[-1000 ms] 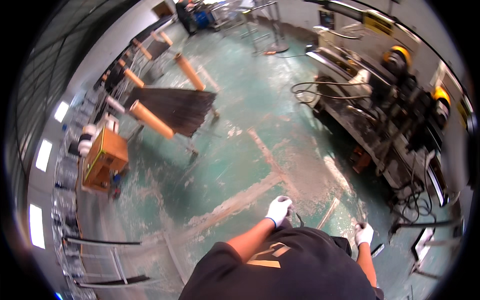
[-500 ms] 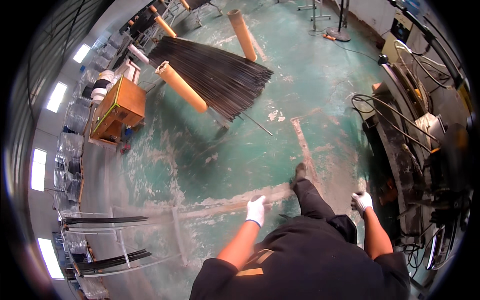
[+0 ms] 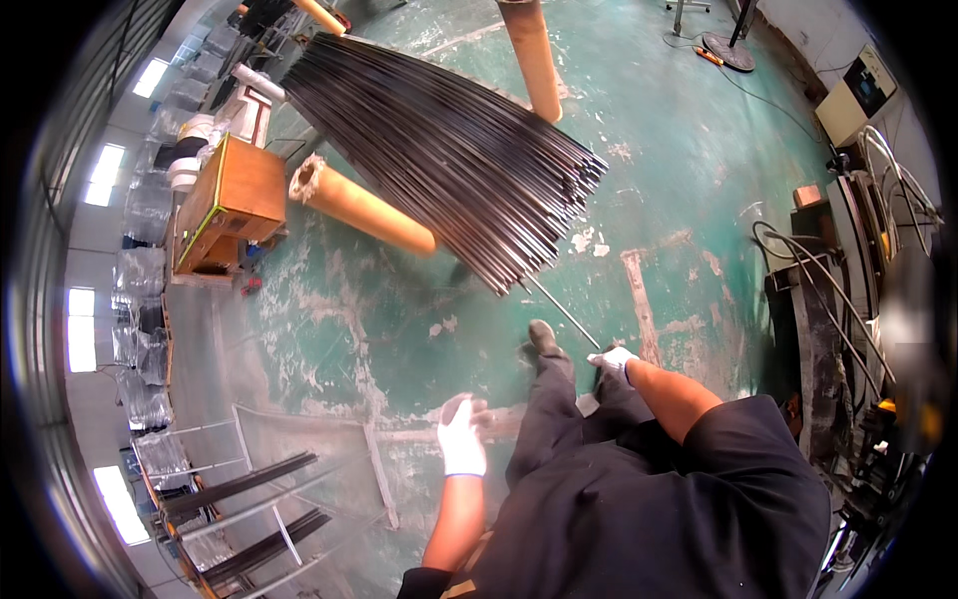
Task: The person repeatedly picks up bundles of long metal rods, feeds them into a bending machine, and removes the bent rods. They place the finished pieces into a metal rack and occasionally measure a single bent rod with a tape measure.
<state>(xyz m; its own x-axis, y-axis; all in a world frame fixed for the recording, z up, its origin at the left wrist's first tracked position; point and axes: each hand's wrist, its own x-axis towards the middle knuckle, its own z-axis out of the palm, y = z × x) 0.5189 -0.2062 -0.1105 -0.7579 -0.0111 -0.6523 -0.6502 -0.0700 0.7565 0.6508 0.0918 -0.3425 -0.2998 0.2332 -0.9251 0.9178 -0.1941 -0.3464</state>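
Left side: brown wooden box cabinet [image 3: 254, 175]. Tan hollow cardboard tube [image 3: 371, 212] beside the fanned bundle of dark, thin metal rods [image 3: 429, 140], upper centre, bigger in view than half a second ago. Your white-gloved left hand [image 3: 462, 436], lower centre, blurred, fingers loosely spread, nothing in it. One thin grey metal rod [image 3: 564, 314] juts from the bundle, mid-frame. Your white-gloved right hand [image 3: 613, 359], earlier well apart, is now at its tip, fingers bunched; can't tell if they've closed on it.
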